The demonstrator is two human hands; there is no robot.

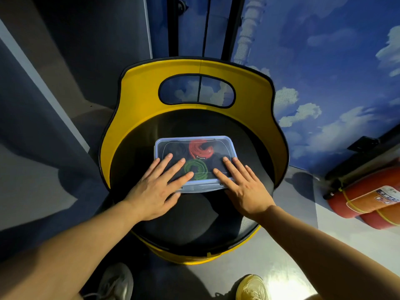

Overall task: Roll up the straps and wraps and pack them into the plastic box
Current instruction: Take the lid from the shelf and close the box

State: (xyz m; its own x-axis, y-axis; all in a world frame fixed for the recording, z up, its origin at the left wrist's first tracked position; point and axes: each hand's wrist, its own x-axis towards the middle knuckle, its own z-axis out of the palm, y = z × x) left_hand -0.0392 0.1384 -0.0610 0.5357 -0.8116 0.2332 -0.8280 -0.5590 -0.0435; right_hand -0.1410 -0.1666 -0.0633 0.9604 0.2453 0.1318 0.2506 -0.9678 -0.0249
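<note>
- Head view looks down on both forearms reaching forward to a clear plastic box (195,187) that sits on the black seat (190,215) of a yellow chair (138,98).
- Left hand (154,189) lies palm down, fingers straight and spread, over the near left part of the lid (173,146); its fingertips (169,156) point away from the person and its thumb lies by the box's near edge. It grips nothing.
- Right hand (242,187) mirrors it on the near right part of the lid, flat, fingers straight and slightly fanned, thumb angled inward toward the left hand. It also holds nothing.
- Both wrists are roughly in line with the forearms, which come in from the lower corners and converge on the box.
- Between the two hands, under the lid, a green roll (195,168) shows as a coil.
- Beyond the fingertips, a red roll (201,149) lies in the far half of the box; dark rolls (179,151) fill the space around it, hard to tell apart.
- The lid covers the box; whether it is latched I cannot tell.
- Right of the right hand, well apart, red fire extinguishers (368,202) lie on the floor (303,245).
- Below the arms, two shoes (252,286) stand on the floor.
- A wall with painted clouds (324,72) rises beyond the chair.
</note>
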